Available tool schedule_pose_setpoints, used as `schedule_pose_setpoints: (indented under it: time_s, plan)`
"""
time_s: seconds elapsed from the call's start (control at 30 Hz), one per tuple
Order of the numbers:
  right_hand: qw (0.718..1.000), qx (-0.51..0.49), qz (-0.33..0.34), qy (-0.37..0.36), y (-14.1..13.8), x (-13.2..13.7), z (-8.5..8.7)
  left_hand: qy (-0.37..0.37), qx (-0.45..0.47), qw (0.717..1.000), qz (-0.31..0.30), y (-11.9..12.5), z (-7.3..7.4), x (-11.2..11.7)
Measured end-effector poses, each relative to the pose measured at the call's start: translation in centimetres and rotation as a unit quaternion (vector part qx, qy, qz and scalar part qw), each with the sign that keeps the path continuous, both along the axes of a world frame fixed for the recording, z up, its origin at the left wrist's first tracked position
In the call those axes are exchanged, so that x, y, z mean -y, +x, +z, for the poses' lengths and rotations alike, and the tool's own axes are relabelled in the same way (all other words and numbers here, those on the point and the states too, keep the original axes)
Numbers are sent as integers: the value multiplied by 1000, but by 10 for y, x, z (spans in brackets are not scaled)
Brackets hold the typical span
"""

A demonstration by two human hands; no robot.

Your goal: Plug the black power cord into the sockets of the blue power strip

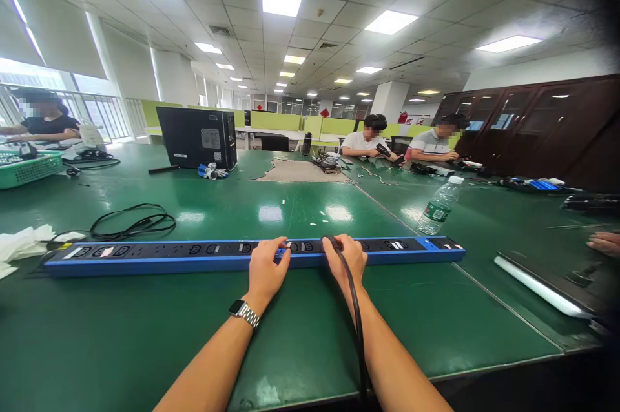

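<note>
A long blue power strip with a black socket face lies across the green table in front of me. My left hand rests on the strip's near edge, fingers curled over it, a metal watch on the wrist. My right hand is closed around a black plug at one of the strip's sockets. The plug's black cable runs back along my right forearm to the table's near edge.
A coiled black cable lies behind the strip's left end, white paper beside it. A water bottle stands behind the right end. A black computer case, a green basket and several seated people are farther back. Another person's hand shows at right.
</note>
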State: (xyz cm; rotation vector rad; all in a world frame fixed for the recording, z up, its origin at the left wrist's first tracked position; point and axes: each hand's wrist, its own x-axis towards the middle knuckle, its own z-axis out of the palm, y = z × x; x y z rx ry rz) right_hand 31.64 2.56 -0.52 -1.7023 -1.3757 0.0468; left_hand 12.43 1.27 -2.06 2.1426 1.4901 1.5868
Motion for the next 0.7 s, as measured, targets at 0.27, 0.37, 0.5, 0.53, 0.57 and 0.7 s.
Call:
schedule_pose_setpoints:
  time_s: [0.27, 0.37, 0.5, 0.53, 0.57, 0.7]
  plan:
    - [1000, 21, -3, 2, -2, -1, -2, 1, 0, 1000, -2, 0, -1, 0]
    - [1000, 14, 9, -1, -1, 0, 0, 4, -4, 1000, 1, -1, -1, -1]
    - [1000, 17, 25, -6, -5, 2, 1, 9, -10, 1000, 4, 0, -1, 0]
    - [999, 21, 24, -6, -6, 2, 1, 10, -10, 1000, 4, 0, -1, 0]
    - [1000, 24, 20, -5, -7, 2, 1, 10, -9, 1000, 5, 0, 0, 0]
    - [1000, 13, 4, -8, -5, 0, -1, 9, -6, 1000, 5, 0, 1, 0]
